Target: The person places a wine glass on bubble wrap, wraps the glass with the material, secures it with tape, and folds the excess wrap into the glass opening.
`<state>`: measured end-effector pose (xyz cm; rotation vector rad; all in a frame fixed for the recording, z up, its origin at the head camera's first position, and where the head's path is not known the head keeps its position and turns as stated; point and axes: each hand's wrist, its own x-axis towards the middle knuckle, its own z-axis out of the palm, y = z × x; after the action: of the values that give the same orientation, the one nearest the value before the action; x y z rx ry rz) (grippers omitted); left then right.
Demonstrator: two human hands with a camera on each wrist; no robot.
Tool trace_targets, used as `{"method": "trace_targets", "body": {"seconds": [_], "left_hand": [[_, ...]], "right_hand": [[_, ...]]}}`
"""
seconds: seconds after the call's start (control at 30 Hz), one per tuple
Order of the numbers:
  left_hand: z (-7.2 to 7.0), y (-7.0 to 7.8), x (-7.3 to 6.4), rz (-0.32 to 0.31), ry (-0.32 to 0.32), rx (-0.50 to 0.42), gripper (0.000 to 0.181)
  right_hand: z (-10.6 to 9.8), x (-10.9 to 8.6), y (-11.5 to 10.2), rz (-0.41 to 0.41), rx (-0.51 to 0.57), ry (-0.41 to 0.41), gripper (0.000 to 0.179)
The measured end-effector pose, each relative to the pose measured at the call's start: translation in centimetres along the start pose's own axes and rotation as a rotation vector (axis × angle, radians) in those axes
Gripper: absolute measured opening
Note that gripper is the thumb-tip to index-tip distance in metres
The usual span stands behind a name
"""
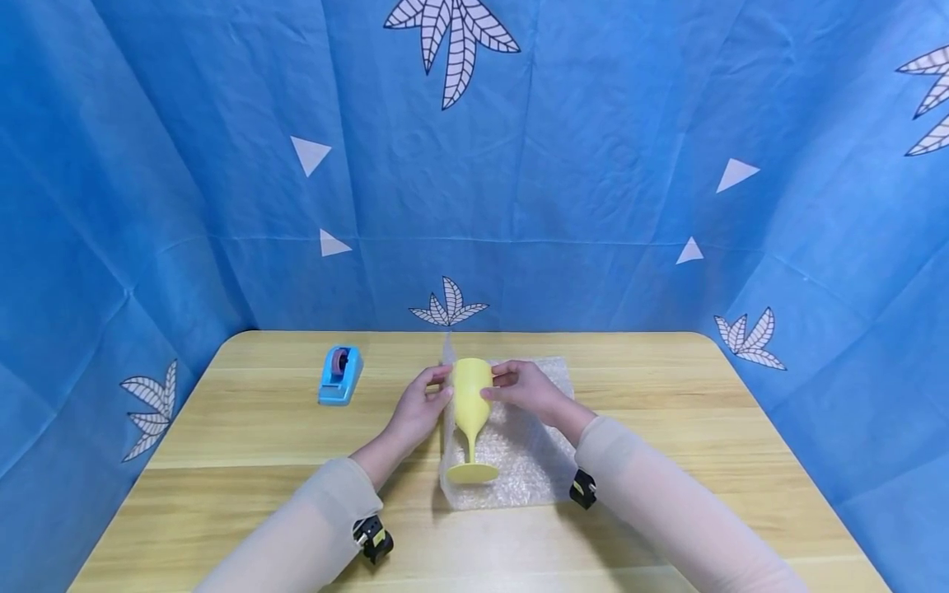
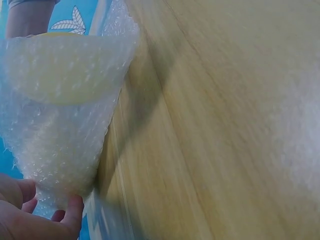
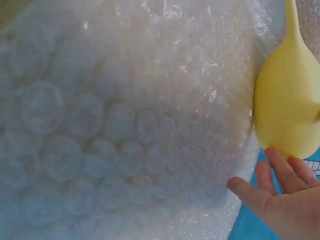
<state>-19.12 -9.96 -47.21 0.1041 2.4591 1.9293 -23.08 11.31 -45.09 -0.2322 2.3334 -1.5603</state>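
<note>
A yellow goblet (image 1: 472, 391) lies on a sheet of bubble wrap (image 1: 519, 461), its foot toward me and its bowl toward the back. My left hand (image 1: 420, 409) pinches the raised left edge of the wrap beside the bowl. In the left wrist view, thumb and fingers of that hand (image 2: 47, 212) hold the wrap (image 2: 65, 135), and the goblet shows yellow through it. From the right, my right hand (image 1: 522, 387) touches the bowl near its rim. Its fingers (image 3: 282, 170) reach out to the goblet (image 3: 287, 100) in the right wrist view, with the thumb spread apart from them.
A blue tape dispenser (image 1: 340, 375) with a roll of tape stands on the wooden table (image 1: 282, 445), left of the wrap. Behind and at both sides hangs a blue cloth (image 1: 593, 165) printed with leaves and triangles.
</note>
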Motion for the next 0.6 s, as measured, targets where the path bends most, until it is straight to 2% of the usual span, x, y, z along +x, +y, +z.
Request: {"method": "trace_targets", "body": {"seconds": [0.23,0.6], "left_hand": [[0.13,0.10,0.05,0.007,0.002,-0.021,0.042],[0.16,0.06,0.02,0.026,0.002,0.023,0.043]], "right_hand": [[0.31,0.00,0.39,-0.028,-0.021,0.024,0.045],[0.39,-0.02,0.62,0.005,0.067,0.026,0.047]]}}
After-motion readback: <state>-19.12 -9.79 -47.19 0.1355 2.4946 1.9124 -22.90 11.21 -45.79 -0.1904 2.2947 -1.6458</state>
